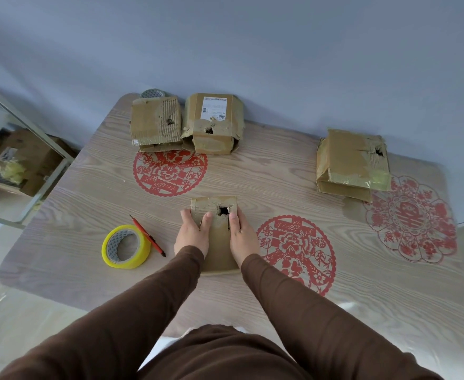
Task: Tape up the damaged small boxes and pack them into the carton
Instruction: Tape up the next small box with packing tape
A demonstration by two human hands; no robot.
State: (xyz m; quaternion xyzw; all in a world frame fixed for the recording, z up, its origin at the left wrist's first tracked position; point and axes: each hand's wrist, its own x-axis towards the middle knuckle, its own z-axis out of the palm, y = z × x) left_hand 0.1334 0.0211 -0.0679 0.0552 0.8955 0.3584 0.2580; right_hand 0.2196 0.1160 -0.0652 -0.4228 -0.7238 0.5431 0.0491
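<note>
1. Head view shows the person's left hand [191,233] and right hand [241,235] set on either side of a small torn box [216,237] that lies on the table [280,165] straight ahead of them. The left thumb lies over the top face beside the hole and its fingers lie down the box's left side; the right hand lies along the right edge with fingers fairly straight and close together. It reads as steadying rather than lifting.
2. The step in hand looks like squaring the box up before taping. The ragged hole near its far end should be flattened first, with loose cardboard pressed back so tape can bridge it.
3. One hand will probably have to stay on the box while the other fetches the yellow tape roll [126,246], which lies near the left hand, with a red pen-like tool [147,236] just beside it.
4. Three more damaged boxes wait: a ribbed one [156,123] and a labelled one [213,123] touching each other at the far edge, and a third [353,163] well apart on the right. A second grey roll [151,93] peeks out behind the ribbed one.
5. No packing carton can be identified with certainty.
6. The table is pale wood grain, under what seems a glossy clear cover, with red paper-cut designs [169,172]. Behind is a plain bluish wall; at left, a glazed shelf [19,165] holds cardboard.
</note>
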